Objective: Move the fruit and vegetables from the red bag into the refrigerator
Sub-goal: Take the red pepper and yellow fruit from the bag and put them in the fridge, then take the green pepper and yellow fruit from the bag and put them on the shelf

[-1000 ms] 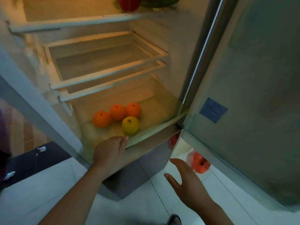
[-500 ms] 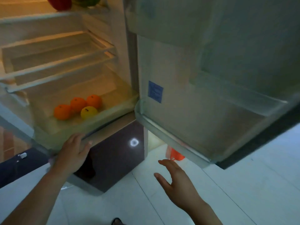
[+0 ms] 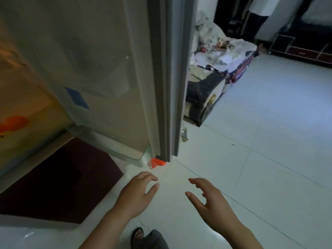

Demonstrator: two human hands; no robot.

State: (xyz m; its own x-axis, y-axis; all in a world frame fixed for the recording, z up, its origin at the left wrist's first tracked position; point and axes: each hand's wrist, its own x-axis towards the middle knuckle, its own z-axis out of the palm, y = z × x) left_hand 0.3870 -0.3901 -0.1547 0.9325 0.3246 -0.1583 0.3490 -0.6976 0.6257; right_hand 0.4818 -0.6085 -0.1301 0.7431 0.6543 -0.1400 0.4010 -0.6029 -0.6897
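Note:
The open refrigerator door (image 3: 111, 72) fills the upper left, seen nearly edge-on. Only a small red corner of the bag (image 3: 157, 162) peeks out on the floor below the door's bottom edge; the remainder is hidden behind the door. At the far left a blurred orange fruit (image 3: 13, 124) lies in the lit refrigerator drawer. My left hand (image 3: 138, 193) hovers over the white floor just below the bag corner, fingers loosely spread and holding nothing. My right hand (image 3: 210, 200) is beside it to the right, also spread and empty.
The dark lower refrigerator front (image 3: 59, 178) lies at the lower left. A low couch piled with clothes (image 3: 215, 69) stands behind the door. Dark furniture (image 3: 301, 47) lines the far right wall. White tiled floor (image 3: 269, 141) stretches to the right. My foot (image 3: 138, 237) is at the bottom.
My view has swung right, away from the refrigerator interior toward the door's edge and the room. My left hand left the drawer front and came down beside my right hand above the floor.

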